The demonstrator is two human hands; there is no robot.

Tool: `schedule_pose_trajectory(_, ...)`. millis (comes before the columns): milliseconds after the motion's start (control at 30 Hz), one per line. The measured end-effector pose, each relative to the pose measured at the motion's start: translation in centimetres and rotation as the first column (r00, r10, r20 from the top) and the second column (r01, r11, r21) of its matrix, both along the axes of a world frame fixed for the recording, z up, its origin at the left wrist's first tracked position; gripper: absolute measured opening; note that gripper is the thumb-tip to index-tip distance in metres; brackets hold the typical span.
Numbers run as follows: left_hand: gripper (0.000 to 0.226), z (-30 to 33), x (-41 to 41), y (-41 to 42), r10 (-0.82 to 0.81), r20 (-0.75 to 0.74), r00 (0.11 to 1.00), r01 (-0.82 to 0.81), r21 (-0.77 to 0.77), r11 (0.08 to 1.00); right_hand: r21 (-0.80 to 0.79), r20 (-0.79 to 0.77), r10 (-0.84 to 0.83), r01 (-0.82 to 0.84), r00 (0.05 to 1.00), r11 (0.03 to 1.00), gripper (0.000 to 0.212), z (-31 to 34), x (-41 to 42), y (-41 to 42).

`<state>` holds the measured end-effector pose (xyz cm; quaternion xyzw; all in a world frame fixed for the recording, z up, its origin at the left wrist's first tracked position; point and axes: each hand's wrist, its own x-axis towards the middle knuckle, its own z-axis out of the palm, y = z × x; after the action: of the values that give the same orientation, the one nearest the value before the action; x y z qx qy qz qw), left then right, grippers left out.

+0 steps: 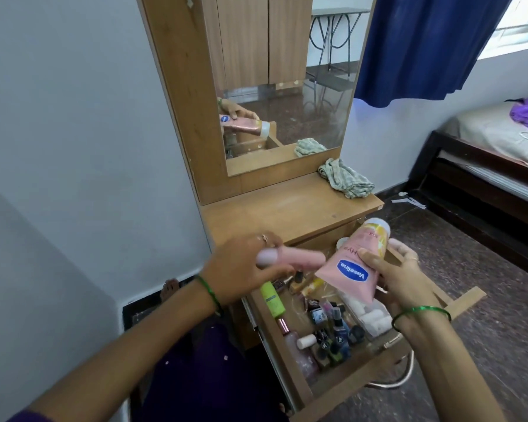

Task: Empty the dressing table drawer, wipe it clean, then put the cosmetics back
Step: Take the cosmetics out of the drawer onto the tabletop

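Observation:
The wooden dressing table drawer (375, 379) stands pulled out below the tabletop (287, 208). Inside lie several cosmetics: a lime green tube (272, 300), nail polish bottles (333, 333), a pink bottle with a white cap (299, 345) and a clear box of white items (369, 315). My right hand (397, 275) grips a pink Vaseline tube (351, 263) above the drawer, cap pointing away. My left hand (241, 266) holds a blurred pale pink bottle (290, 257) over the drawer's back left.
A crumpled checked cloth (345, 178) lies on the tabletop's right end below the mirror (287, 86). A white wall is at the left. A bed (497, 153) stands at the right under a blue curtain (424, 47). Dark tiled floor lies between.

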<state>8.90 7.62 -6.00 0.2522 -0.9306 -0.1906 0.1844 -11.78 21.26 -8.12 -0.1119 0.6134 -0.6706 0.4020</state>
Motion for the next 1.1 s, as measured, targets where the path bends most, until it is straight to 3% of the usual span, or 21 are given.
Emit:
schedule_pose_trajectory(267, 0.031, 4.9, 1.8, -6.6, 0.249, -0.062, 0.967, -0.247, 0.036, 0.968, -0.107, -0.076, 0.133, -0.141, 0.988, 0.984, 0.047, 3.0, 0.9, -2.4)
schedule_pose_trajectory(467, 0.043, 6.0, 2.6, -11.6, 0.428, 0.037, 0.903, -0.426, 0.197, 0.883, -0.195, 0.017, 0.375, -0.365, 0.927, 0.91, 0.024, 3.8, 1.4, -5.0)
schedule_pose_trajectory(633, 0.037, 6.3, 1.9, -13.6, 0.471, 0.08, 0.879, -0.476, 0.218, 0.852, -0.31, 0.229, 0.564, -0.489, 0.794, 0.815, 0.044, 5.1, 2.0, -8.6)
schedule_pose_trajectory(700, 0.033, 6.3, 1.4, -14.1, 0.485, 0.119, 0.867, -0.499, 0.217, 0.839, -0.348, 0.375, 0.572, -0.461, 0.73, 0.816, 0.05, 5.8, 2.0, -10.6)
schedule_pose_trajectory(767, 0.034, 6.2, 1.0, -14.4, 0.493, 0.146, 0.858, -0.513, 0.209, 0.832, -0.33, 0.445, 0.555, -0.447, 0.703, 0.831, 0.038, 6.5, 2.1, -12.8)
schedule_pose_trajectory(933, 0.033, 4.9, 0.1, -14.4, 0.477, 0.204, 0.855, -0.511, 0.177, 0.841, -0.215, 0.41, 0.516, -0.47, 0.752, 0.856, 0.035, 7.1, 2.5, -17.6)
schedule_pose_trajectory(1100, 0.038, 3.4, 0.2, -14.5, 0.466, 0.162, 0.87, -0.49, 0.171, 0.855, -0.18, 0.428, 0.512, -0.484, 0.745, 0.856, 0.034, 6.5, 2.4, -19.2)
